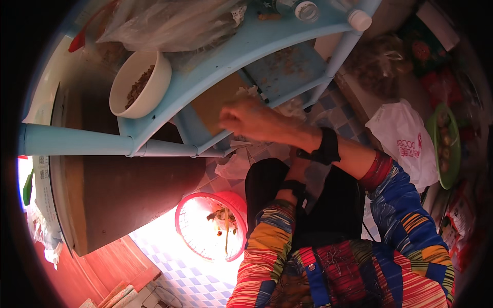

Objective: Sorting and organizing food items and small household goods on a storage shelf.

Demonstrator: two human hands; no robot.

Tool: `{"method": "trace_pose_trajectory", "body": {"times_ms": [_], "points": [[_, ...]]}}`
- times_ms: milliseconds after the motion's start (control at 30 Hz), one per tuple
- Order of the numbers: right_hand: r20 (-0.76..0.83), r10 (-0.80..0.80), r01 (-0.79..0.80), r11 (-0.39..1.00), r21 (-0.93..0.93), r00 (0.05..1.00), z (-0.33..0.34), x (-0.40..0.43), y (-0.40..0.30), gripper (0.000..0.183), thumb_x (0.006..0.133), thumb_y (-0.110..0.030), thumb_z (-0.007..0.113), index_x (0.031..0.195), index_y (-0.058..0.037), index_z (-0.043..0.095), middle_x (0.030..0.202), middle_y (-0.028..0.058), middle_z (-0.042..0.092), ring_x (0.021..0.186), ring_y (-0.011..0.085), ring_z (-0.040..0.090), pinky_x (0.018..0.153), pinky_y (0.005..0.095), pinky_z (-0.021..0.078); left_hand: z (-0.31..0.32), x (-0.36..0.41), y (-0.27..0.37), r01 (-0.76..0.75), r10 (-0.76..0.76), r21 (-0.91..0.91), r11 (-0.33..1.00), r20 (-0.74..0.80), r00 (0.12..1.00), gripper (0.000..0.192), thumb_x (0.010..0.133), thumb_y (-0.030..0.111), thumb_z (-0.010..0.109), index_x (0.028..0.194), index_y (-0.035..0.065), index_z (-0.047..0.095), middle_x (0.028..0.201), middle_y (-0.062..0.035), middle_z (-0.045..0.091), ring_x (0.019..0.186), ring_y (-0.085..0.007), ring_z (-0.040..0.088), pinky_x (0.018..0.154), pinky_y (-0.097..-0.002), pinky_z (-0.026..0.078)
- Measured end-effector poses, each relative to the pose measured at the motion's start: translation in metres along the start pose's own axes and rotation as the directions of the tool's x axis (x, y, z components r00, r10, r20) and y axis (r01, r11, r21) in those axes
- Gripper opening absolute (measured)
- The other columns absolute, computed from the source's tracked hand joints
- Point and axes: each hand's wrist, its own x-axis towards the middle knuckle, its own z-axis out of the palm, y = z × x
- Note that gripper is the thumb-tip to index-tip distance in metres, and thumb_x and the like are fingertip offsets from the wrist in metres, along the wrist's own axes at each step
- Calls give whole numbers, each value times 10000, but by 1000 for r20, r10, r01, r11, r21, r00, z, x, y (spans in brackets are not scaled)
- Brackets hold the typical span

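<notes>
My right hand [242, 118] reaches left across the front of a light blue plastic rack [231, 65], its fingers curled; whether anything is inside them cannot be told. My left hand is mostly hidden under the right forearm; its wrist [293, 187] wears a black strap, as does the right one. A greyish, see-through flat piece [316, 181] lies by the crossed arms; what it is remains unclear. On the rack's top, left of the right hand, a white bowl [160, 86] holds small brown pieces [139, 86].
A pink-red plastic basket [180, 219] with scraps stands on the tiled floor. Clear plastic bags [173, 27] and a capped jar [307, 11] are on the rack. A white bag [404, 142] and a green basket [457, 154] of round items are at right. A brown panel [127, 196] stands left.
</notes>
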Motion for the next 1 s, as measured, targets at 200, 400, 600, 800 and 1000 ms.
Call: {"method": "trace_pose_trajectory", "body": {"times_ms": [200, 400, 600, 800, 1000], "points": [[-240, 113, -240, 756, -609, 964, -67, -7, 85, 253, 723, -207, 588, 860, 0, 542, 790, 177, 585, 779, 327, 571, 677, 400, 448, 3, -7, 17, 223, -215, -132, 966, 69, 974, 330, 675, 74, 541, 1004, 84, 550, 983, -117, 585, 937, -312, 550, 750, -354, 444], [-256, 305, -398, 709, -582, 917, -84, -1, 84, 268, 698, -225, 598, 832, 2, 546, 740, 176, 561, 737, 332, 556, 655, 418, 428, 12, 0, 10, 71, -66, -38, 997, 120, 991, 465, 664, 149, 650, 1094, 70, 491, 1018, -100, 583, 939, -279, 564, 781, -363, 450], [-231, 321, -386, 852, -353, 919, -100, -69, 12, 213, 803, -215, 541, 759, -6, 537, 632, 73, 506, 582, 136, 464, 519, 293, 361, -19, -4, 4, 74, -72, 30, 997, -52, 996, 597, 678, 206, 691, 1187, 71, 410, 1060, -121, 562, 924, -289, 570, 769, -367, 465], [-121, 512, -507, 859, 70, 851, -90, -178, -2, 237, 903, -210, 436, 800, -25, 543, 643, -15, 509, 559, 58, 446, 536, 217, 361, -20, 8, 13, 191, -177, -76, 979, 158, 971, 526, 670, 209, 677, 1136, 71, 476, 1065, -128, 556, 965, -282, 557, 759, -363, 459], [-212, 553, -480, 819, 314, 806, -78, -163, 0, 209, 911, -206, 420, 948, -25, 517, 643, -5, 509, 568, 57, 462, 552, 197, 381, 17, -3, -34, 49, -15, -290, 956, 120, 993, 396, 701, 197, 625, 1059, 69, 512, 991, -112, 576, 915, -261, 571, 751, -346, 455]]}}
